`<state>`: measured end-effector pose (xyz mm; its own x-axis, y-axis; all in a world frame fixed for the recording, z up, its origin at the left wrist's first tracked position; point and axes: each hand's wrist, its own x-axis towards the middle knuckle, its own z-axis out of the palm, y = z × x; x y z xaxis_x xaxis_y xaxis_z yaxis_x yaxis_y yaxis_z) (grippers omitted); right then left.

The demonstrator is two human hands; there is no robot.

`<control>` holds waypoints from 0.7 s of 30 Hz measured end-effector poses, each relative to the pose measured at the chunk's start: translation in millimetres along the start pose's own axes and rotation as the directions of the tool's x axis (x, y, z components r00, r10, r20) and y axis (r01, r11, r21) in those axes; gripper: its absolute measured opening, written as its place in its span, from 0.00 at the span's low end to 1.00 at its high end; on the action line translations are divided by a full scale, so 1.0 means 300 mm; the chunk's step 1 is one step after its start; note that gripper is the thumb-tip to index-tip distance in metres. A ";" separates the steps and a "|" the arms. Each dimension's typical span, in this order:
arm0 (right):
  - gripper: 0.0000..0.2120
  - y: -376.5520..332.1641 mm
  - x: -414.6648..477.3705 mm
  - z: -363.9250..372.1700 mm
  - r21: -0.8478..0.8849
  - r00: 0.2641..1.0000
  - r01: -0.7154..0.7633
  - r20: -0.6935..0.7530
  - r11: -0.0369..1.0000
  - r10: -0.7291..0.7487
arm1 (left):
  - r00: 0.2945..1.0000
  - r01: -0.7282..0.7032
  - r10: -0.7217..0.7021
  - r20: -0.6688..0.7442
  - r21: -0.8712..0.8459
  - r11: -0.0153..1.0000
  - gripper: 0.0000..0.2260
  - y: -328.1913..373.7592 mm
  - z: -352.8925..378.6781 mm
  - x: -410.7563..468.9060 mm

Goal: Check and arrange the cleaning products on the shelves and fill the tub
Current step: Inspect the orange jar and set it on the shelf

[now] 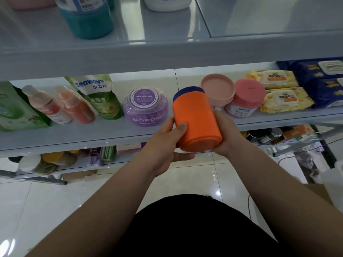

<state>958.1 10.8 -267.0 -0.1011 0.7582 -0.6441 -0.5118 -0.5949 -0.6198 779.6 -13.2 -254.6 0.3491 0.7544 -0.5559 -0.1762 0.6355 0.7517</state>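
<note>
An orange jar point(196, 123) with a dark blue lid point(187, 90) is held tilted at the centre of the frame, in front of the middle shelf point(111, 134). It is gripped from both sides: the left hand point(165, 147) has its thumb on the jar's side, and the right hand point(225, 134) is curled round it. Behind it on the shelf, a purple tub point(145, 106) is seen to the left, and two pink tubs point(245, 101) and yellow wipe packs point(278, 89) to the right.
</note>
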 end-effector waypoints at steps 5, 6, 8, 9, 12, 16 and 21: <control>0.18 0.010 0.002 0.007 -0.067 0.965 0.234 0.136 0.970 -0.224 | 0.990 -0.138 0.137 0.018 0.046 0.989 0.41 -0.010 -0.012 0.021; 0.17 0.019 0.003 0.002 -0.072 0.944 0.291 0.183 0.954 -0.275 | 0.985 -0.173 0.172 0.014 0.113 0.978 0.44 -0.015 -0.021 0.027; 0.16 0.028 0.009 -0.013 -0.079 0.902 0.370 0.271 0.926 -0.337 | 0.973 -0.227 0.229 0.013 0.184 0.956 0.43 -0.026 -0.034 0.037; 0.17 0.030 0.012 -0.017 -0.085 0.884 0.393 0.310 0.915 -0.351 | 0.967 -0.254 0.256 0.016 0.188 0.949 0.40 -0.031 -0.040 0.039; 0.22 0.015 0.022 -0.029 -0.168 0.873 0.423 0.340 0.890 -0.350 | 0.955 -0.293 0.298 0.008 0.197 0.935 0.38 -0.051 -0.058 0.049; 0.43 -0.024 0.025 -0.033 -0.296 0.876 0.413 0.388 0.861 -0.287 | 0.981 -0.192 0.192 -0.010 -0.066 0.979 0.36 -0.084 -0.059 0.069; 0.34 -0.019 0.027 -0.024 -0.297 0.876 0.425 0.373 0.855 -0.305 | 0.998 -0.059 0.065 0.015 -0.249 0.967 0.21 -0.083 -0.024 0.084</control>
<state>966.4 18.4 -271.9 -0.2507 0.9455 -0.2077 -0.2271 -0.2660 -0.9368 786.0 -8.7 -289.8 0.3511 0.7914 -0.5004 -0.4203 0.6108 0.6710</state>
